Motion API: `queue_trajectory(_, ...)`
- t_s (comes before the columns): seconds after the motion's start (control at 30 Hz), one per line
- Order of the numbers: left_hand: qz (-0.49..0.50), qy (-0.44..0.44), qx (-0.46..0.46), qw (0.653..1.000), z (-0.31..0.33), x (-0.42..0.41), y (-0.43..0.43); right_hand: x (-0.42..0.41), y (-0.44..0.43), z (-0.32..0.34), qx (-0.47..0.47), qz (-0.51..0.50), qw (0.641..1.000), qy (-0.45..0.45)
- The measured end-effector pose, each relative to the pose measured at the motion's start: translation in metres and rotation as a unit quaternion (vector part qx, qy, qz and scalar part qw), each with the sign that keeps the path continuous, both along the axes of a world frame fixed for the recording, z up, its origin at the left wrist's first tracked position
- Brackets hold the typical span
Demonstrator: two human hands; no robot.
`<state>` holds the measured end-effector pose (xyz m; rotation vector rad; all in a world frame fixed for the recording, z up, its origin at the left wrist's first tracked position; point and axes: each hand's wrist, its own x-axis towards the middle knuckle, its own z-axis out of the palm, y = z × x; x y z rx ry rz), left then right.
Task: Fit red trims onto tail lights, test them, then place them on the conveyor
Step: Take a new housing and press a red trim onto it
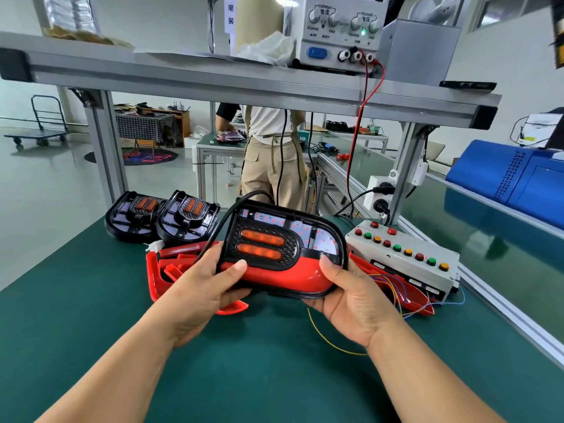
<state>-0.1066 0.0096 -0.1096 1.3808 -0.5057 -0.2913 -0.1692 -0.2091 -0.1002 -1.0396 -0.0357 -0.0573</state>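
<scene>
I hold a black tail light (268,230) with two orange lenses above the green mat, a red trim (283,276) fitted along its lower edge. My left hand (204,285) grips its left end, thumb on the trim. My right hand (351,288) grips its right end, thumb on the corner. A black cable runs from the light's upper left. Small red points glow on its board. Loose red trims (164,270) lie in a pile under my hands. Two more tail lights (161,218) rest behind at the left.
A white test box (406,254) with coloured buttons sits at the right, thin wires trailing from it. The green conveyor (488,227) runs along the right with a blue case (512,178). A power supply (338,32) stands on the overhead shelf. A person stands beyond the bench.
</scene>
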Motion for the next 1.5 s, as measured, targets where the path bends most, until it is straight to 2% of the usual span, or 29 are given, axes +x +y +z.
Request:
queue_trajectory(0.1,-0.019,0.018,-0.007,1.0,0.003,0.0,0.004,0.001,-0.002,-0.001,0.015,-0.006,1.0,0.001)
queue_trajectory(0.43,-0.012,-0.012,-0.021,1.0,0.006,0.005,0.008,0.001,0.0,0.003,0.028,-0.021,0.999,-0.003)
queue_trajectory(0.6,-0.003,0.017,-0.033,0.999,0.01,0.006,0.008,0.001,0.001,0.005,0.028,-0.027,0.999,0.003)
queue_trajectory(0.77,-0.037,0.039,0.06,0.997,0.022,0.006,0.025,0.002,0.0,0.002,0.025,-0.022,0.999,-0.008)
queue_trajectory(0.83,0.015,0.054,0.079,0.995,0.031,0.011,0.044,0.002,-0.003,0.003,0.03,-0.022,0.999,-0.015)
queue_trajectory(0.9,0.122,0.089,0.011,0.989,0.036,0.021,0.068,0.002,-0.007,0.005,0.031,-0.024,0.999,-0.016)
queue_trajectory(0.97,0.232,0.117,-0.071,0.963,0.032,0.032,0.085,0.002,-0.008,0.006,0.02,-0.022,0.999,-0.011)
queue_trajectory(1.0,0.272,0.121,-0.075,0.952,0.028,0.037,0.09,0.001,-0.007,0.005,0.01,-0.019,1.0,-0.005)
queue_trajectory(1.17,0.322,0.07,0.036,0.943,0.012,0.046,0.079,0.001,0.005,-0.002,-0.024,0.006,1.0,0.019)
queue_trajectory(1.23,0.383,-0.004,0.188,0.904,0.007,0.048,0.082,0.0,0.003,-0.002,-0.041,0.005,0.999,0.027)
queue_trajectory(1.27,0.376,-0.03,0.271,0.886,0.005,0.048,0.086,0.0,0.0,-0.001,-0.048,0.001,0.998,0.033)
queue_trajectory(1.33,0.251,-0.028,0.379,0.89,0.003,0.045,0.094,0.001,-0.004,-0.001,-0.056,-0.003,0.998,0.041)
queue_trajectory(1.4,0.117,-0.007,0.444,0.888,0.002,0.041,0.099,0.002,-0.004,-0.003,-0.055,0.003,0.997,0.047)
queue_trajectory(1.43,0.094,-0.005,0.467,0.879,0.003,0.039,0.1,0.002,-0.003,-0.004,-0.052,0.006,0.997,0.051)
queue_trajectory(1.5,0.12,-0.036,0.479,0.869,0.001,0.039,0.101,0.002,-0.002,-0.005,-0.044,0.008,0.997,0.057)
